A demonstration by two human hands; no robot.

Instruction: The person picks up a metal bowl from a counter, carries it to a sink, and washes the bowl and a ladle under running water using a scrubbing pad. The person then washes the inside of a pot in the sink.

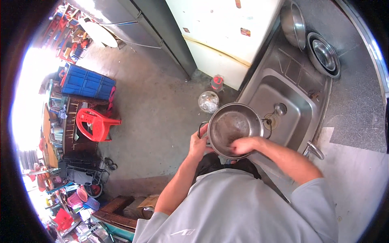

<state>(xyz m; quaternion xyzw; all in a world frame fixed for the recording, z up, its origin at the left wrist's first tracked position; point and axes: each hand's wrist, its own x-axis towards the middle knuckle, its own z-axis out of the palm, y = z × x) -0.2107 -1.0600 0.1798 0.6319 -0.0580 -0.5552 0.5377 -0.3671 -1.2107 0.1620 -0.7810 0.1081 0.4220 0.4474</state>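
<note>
A two-handled metal pot [234,124] is tilted with its open mouth towards me, at the left edge of the stainless steel sink [284,118]. My left hand [199,142] grips the pot at its left handle and side. Inside the pot, my right hand [244,145] is closed against the lower inner wall; its fingertips are hidden, and whether it holds something cannot be told. The pot's right handle hangs over the sink basin. Inside the basin a round metal strainer or ladle-like piece [280,108] lies by the drain. A faucet [314,150] stands at the sink's near right corner.
Metal bowls [323,56] rest on the counter beyond the sink, beside a larger basin [293,25]. On the floor are a clear round container [208,101] and a bottle with a red top [217,83]. A white cabinet [218,39] adjoins the sink; a red plastic chair [95,124] stands left.
</note>
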